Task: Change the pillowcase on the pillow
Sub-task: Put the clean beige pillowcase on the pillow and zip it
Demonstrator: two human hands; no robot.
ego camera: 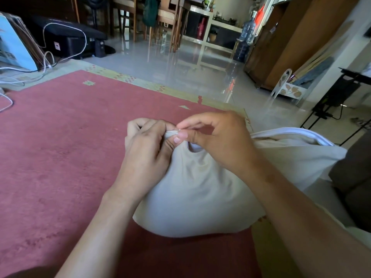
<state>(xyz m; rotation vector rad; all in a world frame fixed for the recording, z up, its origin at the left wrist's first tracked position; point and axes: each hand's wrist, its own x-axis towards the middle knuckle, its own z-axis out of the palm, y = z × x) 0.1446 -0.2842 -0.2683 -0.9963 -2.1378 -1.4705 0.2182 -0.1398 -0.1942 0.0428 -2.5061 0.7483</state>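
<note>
Both bare forearms reach forward from the lower edge of the view and draw together at the middle. The left hand (149,149) is curled into a loose fist, knuckles up, thumb pressed against the bent fingers in a pinch. The right hand (218,141) arches above it, wrist raised, its thumb and forefinger tips meeting right beside the left thumb, other fingers curved.

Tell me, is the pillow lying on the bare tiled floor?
No, the pillow rests on the red carpet, with both hands at its corner.
</note>
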